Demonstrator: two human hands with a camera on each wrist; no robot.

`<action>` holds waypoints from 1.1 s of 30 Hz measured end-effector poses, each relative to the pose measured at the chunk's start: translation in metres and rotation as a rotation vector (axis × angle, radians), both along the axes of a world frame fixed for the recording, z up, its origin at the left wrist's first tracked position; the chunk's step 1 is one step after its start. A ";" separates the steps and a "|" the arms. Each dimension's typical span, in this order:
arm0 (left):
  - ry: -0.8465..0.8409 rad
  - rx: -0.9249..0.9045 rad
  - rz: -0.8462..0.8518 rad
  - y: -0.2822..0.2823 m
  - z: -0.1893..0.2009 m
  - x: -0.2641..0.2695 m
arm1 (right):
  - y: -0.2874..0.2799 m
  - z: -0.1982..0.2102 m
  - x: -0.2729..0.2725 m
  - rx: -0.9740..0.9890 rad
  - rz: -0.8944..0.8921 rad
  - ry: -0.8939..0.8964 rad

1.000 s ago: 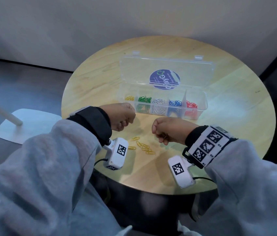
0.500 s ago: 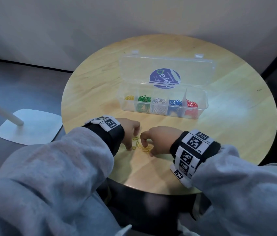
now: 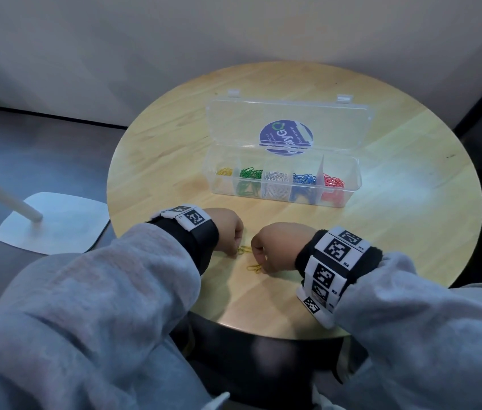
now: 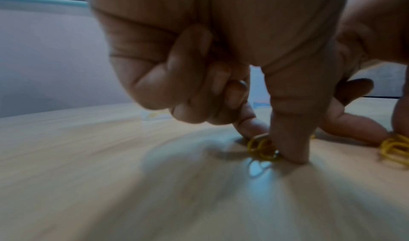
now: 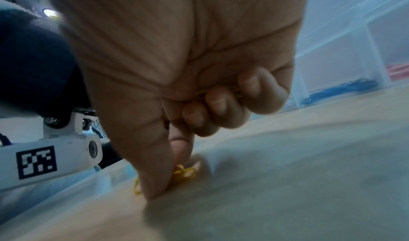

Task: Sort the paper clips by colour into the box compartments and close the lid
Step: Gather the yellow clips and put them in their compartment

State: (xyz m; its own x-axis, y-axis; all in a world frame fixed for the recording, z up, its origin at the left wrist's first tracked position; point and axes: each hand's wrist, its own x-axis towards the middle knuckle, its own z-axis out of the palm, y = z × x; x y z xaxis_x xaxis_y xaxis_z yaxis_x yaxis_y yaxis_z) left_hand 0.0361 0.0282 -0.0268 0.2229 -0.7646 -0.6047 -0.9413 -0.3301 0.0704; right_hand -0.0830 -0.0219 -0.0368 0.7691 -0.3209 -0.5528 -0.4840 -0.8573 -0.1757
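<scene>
Yellow paper clips (image 3: 254,268) lie pinched under both hands' grip on the table (image 3: 382,232).

It looks like a plain room: a round wooden table (image 3: 411,226), a bare wall (image 3: 174,39), a grey floor (image 3: 26,149).

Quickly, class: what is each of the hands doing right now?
Left hand: pinching yellow paper clips on the table.
Right hand: pinching yellow clips, more in its curled fingers.
</scene>
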 end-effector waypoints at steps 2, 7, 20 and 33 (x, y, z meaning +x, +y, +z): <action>-0.017 0.007 -0.002 0.000 -0.001 -0.002 | 0.001 -0.001 -0.001 -0.015 -0.016 0.017; -0.005 0.042 0.006 0.002 -0.004 -0.001 | -0.004 -0.002 -0.006 0.052 -0.095 0.042; 0.776 -0.173 0.631 0.001 0.024 0.020 | -0.037 0.015 -0.025 0.329 -0.340 -0.132; 0.732 -0.190 0.651 -0.003 0.022 0.017 | -0.059 0.010 -0.037 1.023 -0.757 -0.498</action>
State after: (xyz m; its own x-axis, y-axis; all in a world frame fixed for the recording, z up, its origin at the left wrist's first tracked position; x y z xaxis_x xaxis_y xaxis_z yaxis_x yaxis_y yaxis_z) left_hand 0.0529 0.0250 -0.0044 0.2548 -0.7241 -0.6409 -0.2843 -0.6896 0.6661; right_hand -0.1204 -0.0805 -0.0264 0.7750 -0.3672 -0.5144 -0.4725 0.2041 -0.8574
